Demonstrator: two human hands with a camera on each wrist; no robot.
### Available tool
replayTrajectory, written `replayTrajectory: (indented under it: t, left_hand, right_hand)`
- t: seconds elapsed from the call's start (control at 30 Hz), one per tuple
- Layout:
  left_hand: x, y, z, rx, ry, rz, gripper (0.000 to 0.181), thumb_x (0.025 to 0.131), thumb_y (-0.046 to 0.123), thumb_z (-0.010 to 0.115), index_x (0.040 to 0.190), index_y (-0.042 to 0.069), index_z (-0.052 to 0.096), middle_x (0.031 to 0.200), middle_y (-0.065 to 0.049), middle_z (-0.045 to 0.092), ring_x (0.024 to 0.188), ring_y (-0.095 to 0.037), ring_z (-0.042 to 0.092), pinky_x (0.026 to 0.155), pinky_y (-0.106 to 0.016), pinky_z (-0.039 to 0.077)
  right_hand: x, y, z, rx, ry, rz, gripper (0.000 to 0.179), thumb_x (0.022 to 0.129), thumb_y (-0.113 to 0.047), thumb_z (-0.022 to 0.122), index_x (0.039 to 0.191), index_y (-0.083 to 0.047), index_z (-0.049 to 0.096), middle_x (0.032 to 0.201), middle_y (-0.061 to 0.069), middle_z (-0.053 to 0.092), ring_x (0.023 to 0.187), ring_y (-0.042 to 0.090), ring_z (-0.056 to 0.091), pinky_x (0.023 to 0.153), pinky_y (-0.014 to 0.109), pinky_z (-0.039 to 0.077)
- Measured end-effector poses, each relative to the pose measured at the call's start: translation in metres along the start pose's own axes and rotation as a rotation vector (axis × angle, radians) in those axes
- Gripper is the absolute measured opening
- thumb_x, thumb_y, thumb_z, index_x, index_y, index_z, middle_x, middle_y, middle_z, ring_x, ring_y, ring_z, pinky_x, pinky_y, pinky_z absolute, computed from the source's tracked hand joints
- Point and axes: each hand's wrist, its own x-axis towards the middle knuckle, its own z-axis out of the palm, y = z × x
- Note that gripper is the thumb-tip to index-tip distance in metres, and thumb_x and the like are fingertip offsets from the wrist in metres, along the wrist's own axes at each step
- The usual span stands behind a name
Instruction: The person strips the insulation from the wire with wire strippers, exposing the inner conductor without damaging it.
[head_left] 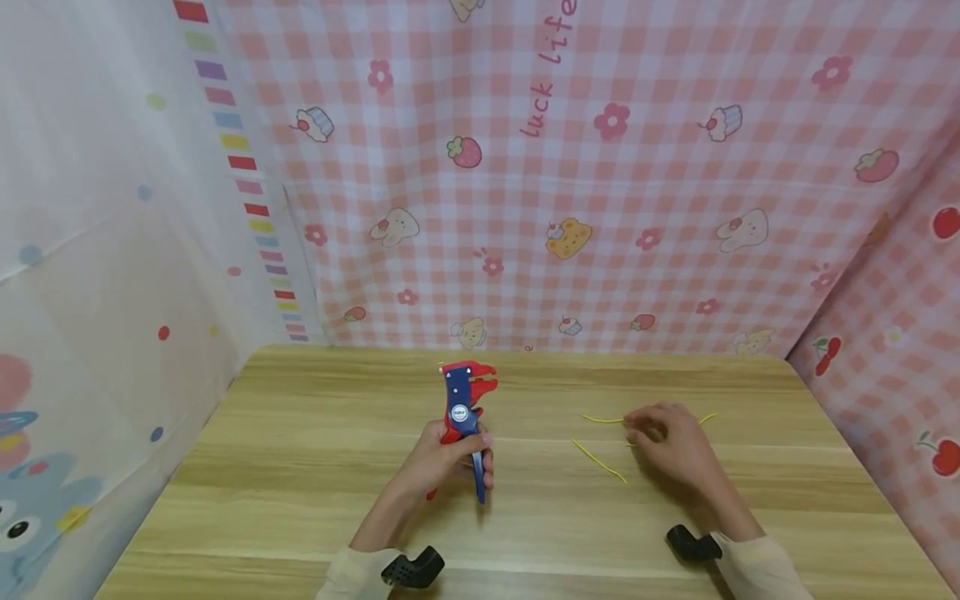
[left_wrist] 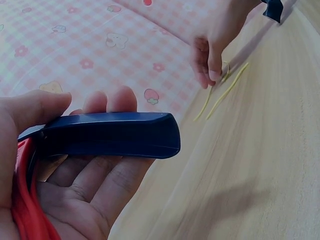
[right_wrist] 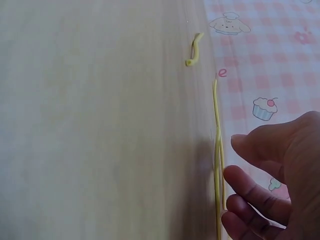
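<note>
My left hand (head_left: 429, 460) holds a red and blue wire stripper (head_left: 460, 398) upright above the table, its head pointing away. In the left wrist view the thumb lies against the blue handle (left_wrist: 115, 136), with the fingers behind it. To the right, my right hand (head_left: 681, 446) is low over several yellow wires (head_left: 600, 461). The right wrist view has its thumb and forefinger apart, beside two long wires (right_wrist: 217, 170) that lie close together. A shorter-looking yellow wire (right_wrist: 194, 52) lies farther off. Part of the wires is hidden under the right hand in the head view.
The wood-grain table (head_left: 262, 467) ends at a pink checked cloth (head_left: 525, 192) hanging along the back. A white patterned cloth (head_left: 112, 275) hangs on the left, a pink one (head_left: 900, 333) on the right. Each wrist carries a black camera mount (head_left: 414, 568).
</note>
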Motion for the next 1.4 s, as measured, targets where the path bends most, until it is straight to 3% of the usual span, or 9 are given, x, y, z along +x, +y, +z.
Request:
replayTrajectory:
  t: [0.23, 0.47, 0.7, 0.9, 1.23, 1.4]
  left_hand:
    - [0.000, 0.000, -0.001, -0.020, 0.003, -0.012, 0.027, 0.102, 0.022, 0.064, 0.112, -0.002, 0.056, 0.079, -0.003, 0.071, 0.070, -0.019, 0.076, 0.081, -0.043, 0.065]
    - [0.000, -0.001, -0.002, -0.021, -0.007, -0.018, 0.030, 0.102, 0.024, 0.064, 0.114, -0.002, 0.055, 0.080, -0.003, 0.071, 0.071, -0.019, 0.076, 0.081, -0.042, 0.065]
    - [0.001, -0.002, -0.002, -0.011, -0.016, -0.020, 0.028, 0.102, 0.024, 0.064, 0.113, -0.001, 0.056, 0.080, -0.003, 0.071, 0.071, -0.019, 0.076, 0.081, -0.042, 0.065]
    - [0.002, -0.003, -0.001, -0.010, -0.024, -0.025, 0.028, 0.103, 0.021, 0.062, 0.115, -0.003, 0.055, 0.080, -0.003, 0.070, 0.071, -0.019, 0.076, 0.081, -0.042, 0.065]
    - [0.002, -0.002, -0.001, -0.008, -0.024, -0.028, 0.025, 0.104, 0.018, 0.059, 0.115, -0.004, 0.054, 0.080, -0.003, 0.070, 0.071, -0.019, 0.075, 0.079, -0.042, 0.065]
    - [0.002, -0.002, 0.000, -0.016, -0.023, -0.031, 0.026, 0.103, 0.019, 0.062, 0.113, -0.004, 0.054, 0.079, -0.003, 0.071, 0.070, -0.019, 0.075, 0.079, -0.042, 0.065]
  right_hand:
    - [-0.009, 0.006, -0.004, -0.004, 0.012, -0.065, 0.017, 0.085, -0.013, 0.080, 0.102, -0.013, 0.079, 0.100, 0.001, 0.075, 0.095, 0.024, 0.061, 0.081, 0.035, 0.047]
    - [-0.015, 0.013, -0.014, -0.006, -0.083, -0.021, 0.023, 0.087, -0.022, 0.082, 0.109, -0.019, 0.077, 0.103, -0.002, 0.071, 0.102, 0.024, 0.059, 0.085, 0.038, 0.046]
    - [-0.019, 0.023, -0.018, 0.004, -0.099, -0.010, 0.024, 0.087, -0.013, 0.080, 0.109, -0.020, 0.077, 0.110, 0.002, 0.072, 0.107, 0.030, 0.060, 0.092, 0.048, 0.045]
    - [-0.020, 0.028, -0.019, -0.014, -0.067, -0.048, 0.025, 0.085, -0.004, 0.079, 0.104, -0.020, 0.076, 0.105, -0.003, 0.071, 0.103, 0.025, 0.061, 0.089, 0.037, 0.045]
    - [-0.020, 0.030, -0.019, -0.005, -0.028, -0.105, 0.022, 0.084, -0.002, 0.080, 0.088, -0.021, 0.072, 0.097, -0.006, 0.068, 0.096, 0.013, 0.060, 0.086, 0.016, 0.042]
    - [-0.021, 0.029, -0.022, -0.007, -0.054, -0.076, 0.019, 0.087, -0.006, 0.080, 0.083, -0.022, 0.070, 0.097, -0.006, 0.067, 0.097, 0.015, 0.059, 0.087, 0.019, 0.042]
